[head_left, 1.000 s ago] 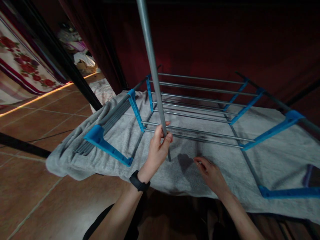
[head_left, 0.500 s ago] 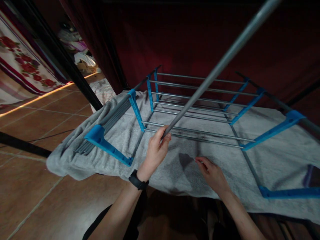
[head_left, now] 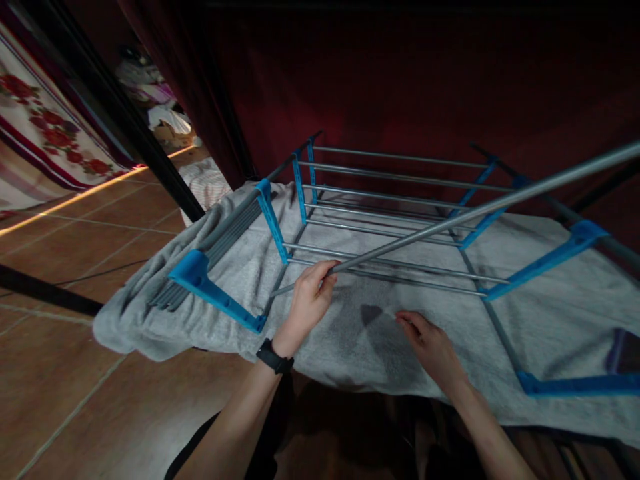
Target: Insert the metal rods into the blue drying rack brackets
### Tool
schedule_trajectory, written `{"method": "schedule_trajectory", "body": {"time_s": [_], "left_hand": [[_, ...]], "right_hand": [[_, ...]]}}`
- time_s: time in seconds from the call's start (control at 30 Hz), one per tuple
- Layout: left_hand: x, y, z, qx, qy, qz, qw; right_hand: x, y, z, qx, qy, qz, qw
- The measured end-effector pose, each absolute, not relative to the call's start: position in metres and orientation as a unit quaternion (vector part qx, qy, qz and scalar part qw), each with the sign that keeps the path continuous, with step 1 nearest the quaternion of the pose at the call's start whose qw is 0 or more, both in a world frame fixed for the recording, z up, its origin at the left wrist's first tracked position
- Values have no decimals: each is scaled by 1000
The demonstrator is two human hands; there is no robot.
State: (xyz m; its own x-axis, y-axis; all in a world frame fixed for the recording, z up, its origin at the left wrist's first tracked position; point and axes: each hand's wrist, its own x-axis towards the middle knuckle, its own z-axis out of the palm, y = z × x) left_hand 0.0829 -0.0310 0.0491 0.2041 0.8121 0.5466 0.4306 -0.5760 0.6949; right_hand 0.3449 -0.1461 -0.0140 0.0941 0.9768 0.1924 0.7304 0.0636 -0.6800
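Observation:
My left hand (head_left: 313, 293) is closed round a long grey metal rod (head_left: 425, 231), near its left end. The rod slants up to the right, across the front of a partly built rack (head_left: 400, 259) of blue plastic brackets and thin metal bars. Its short end pokes out left of my fist, by the rack's lower side tube. My right hand (head_left: 433, 343) hovers over the grey blanket (head_left: 345, 340), apart from the rod. Thumb and fingertips are pinched together there; whatever lies between them is too small to make out.
Several loose grey rods (head_left: 225, 243) lie on the blanket at the left, behind a blue bracket (head_left: 215, 293). Another blue bracket (head_left: 580, 385) reaches out at the front right. Dark posts (head_left: 50, 290) stand at the left above the tiled floor (head_left: 60, 373). A dark red curtain (head_left: 390, 80) hangs behind.
The rod has swung down to the right, from a steep slant to a shallow one, in my left hand. Its left end now shows beyond the fist. My right hand has shifted slightly right.

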Motion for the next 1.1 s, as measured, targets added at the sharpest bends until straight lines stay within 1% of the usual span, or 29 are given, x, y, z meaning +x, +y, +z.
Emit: {"method": "schedule_trajectory", "body": {"time_s": [0.43,0.77,0.97,1.1], "left_hand": [[67,-23,45,805,444,370,138],[60,-17,44,824,452,319,128],[62,-20,47,845,447,268,119],[64,-21,46,864,426,240,123]], "right_hand": [[358,-145,-13,-674,-629,184,340],[362,-144,-14,-683,-615,182,349],[368,-142,-13,-703,-561,208,384],[372,-138,-18,-697,-491,255,457]]}}
